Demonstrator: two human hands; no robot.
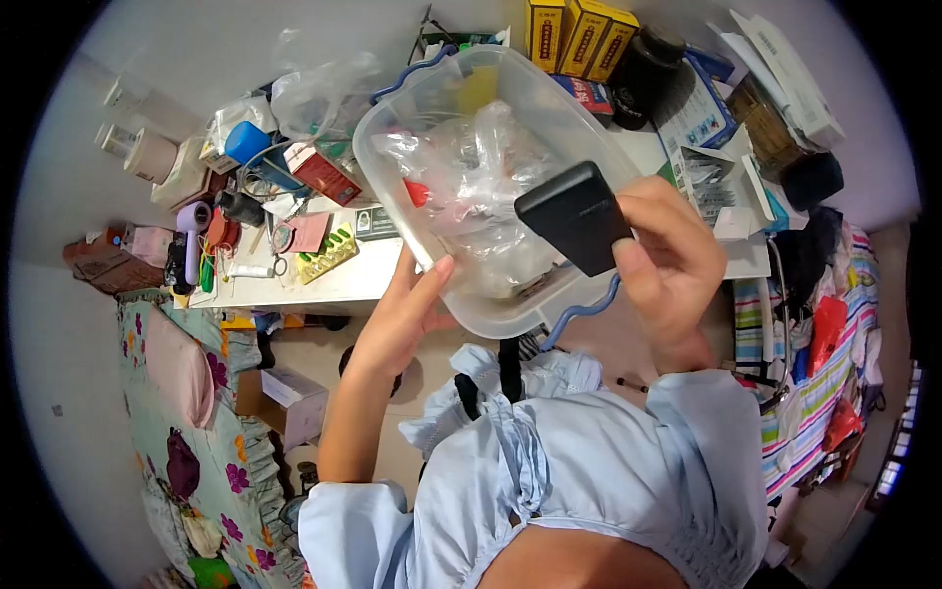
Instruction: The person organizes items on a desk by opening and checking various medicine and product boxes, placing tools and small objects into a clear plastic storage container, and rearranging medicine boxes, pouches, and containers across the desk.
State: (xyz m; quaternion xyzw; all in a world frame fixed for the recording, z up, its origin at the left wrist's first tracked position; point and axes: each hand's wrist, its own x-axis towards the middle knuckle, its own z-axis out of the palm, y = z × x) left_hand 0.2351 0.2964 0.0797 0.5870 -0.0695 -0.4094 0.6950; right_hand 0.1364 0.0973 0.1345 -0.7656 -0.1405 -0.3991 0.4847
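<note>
My right hand (672, 260) grips a flat black power bank (574, 216) between thumb and fingers, above the right side of a clear plastic bin (579, 113). The bin has blue handles and stands at the table's front edge, with crumpled clear plastic bags (491, 187) inside. At the bin's left wall, my left hand (402, 314) is closed, its thumb against a slim white object (422, 245) seen edge-on. What kind of object that is, I cannot tell. Its fingers are partly hidden behind it.
Left on the white table (329, 283) lie a yellow-green blister pack (329, 255), a red box (322, 175) and a blue-capped bottle (247, 143). Yellow boxes (594, 39) and a black jar (648, 74) stand behind. An open white carton (721, 187) sits right. Beds flank both sides.
</note>
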